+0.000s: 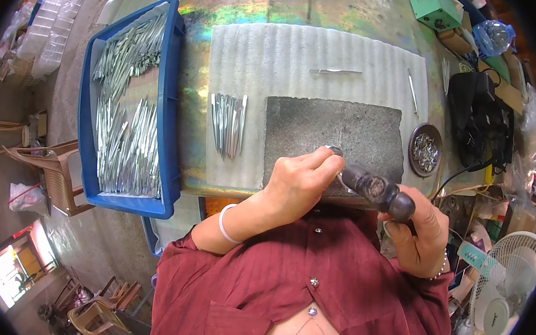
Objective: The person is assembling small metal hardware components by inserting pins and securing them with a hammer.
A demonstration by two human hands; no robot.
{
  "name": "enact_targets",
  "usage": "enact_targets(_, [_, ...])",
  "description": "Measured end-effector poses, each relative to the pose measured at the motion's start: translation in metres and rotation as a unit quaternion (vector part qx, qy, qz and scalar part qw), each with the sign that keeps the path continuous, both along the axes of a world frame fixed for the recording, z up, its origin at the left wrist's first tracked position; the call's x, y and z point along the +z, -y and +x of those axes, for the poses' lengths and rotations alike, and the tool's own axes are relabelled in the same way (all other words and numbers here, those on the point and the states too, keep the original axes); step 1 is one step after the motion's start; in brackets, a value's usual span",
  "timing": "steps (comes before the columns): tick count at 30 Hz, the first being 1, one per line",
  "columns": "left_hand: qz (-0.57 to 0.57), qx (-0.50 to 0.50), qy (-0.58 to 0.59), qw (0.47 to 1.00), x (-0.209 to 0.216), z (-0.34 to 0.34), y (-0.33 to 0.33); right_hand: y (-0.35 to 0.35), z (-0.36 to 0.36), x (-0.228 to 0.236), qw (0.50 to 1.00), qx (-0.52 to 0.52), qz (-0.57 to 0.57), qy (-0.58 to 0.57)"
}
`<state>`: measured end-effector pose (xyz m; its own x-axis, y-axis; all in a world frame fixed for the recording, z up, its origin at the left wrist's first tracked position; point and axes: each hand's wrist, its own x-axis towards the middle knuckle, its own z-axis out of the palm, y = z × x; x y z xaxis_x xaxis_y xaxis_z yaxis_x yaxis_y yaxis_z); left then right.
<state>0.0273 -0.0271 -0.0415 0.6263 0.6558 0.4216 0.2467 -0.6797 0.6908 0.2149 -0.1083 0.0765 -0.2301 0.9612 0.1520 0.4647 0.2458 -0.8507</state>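
Observation:
My right hand [419, 233] is closed around the handle of a dark ball-peen hammer [376, 190]. The hammer's head is beside the fingertips of my left hand [301, 181], over the near edge of a dark grey slab [334, 128]. Thumb and fingers of the left hand pinch a small shiny metal piece [334, 150]; the fingers and the hammer hide most of it, so its exact kind cannot be made out. Left of the slab, several slim metal tweezers [227, 126] lie side by side on a white foam sheet [257, 59].
A blue tray [174, 116] full of slim metal pieces stands at the left. Beyond the slab lies one single tweezer-like piece [336, 71]; another thin metal piece [412, 91] is at the right. A round dish [412, 160] holds small shiny parts. A fan [504, 280] stands near right.

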Motion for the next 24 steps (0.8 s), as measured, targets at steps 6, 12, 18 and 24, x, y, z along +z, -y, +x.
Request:
enact_targets(6, [-0.016,0.005,-0.016,1.0,0.004,0.0,-0.001,0.006,-0.001,0.013,0.996,-0.013,0.032,0.079])
enact_targets(12, [-0.028,0.002,-0.015,0.999,0.004,-0.001,0.0,0.007,-0.005,0.015,0.989,-0.005,0.074,0.126])
enact_targets(18, [-0.021,-0.001,-0.011,1.0,0.002,0.0,-0.001,0.011,-0.005,0.016,0.981,-0.014,0.088,0.173])
enact_targets(24, [-0.016,-0.019,-0.028,0.999,0.009,0.0,-0.004,0.003,-0.001,0.026,0.969,0.043,0.05,0.239])
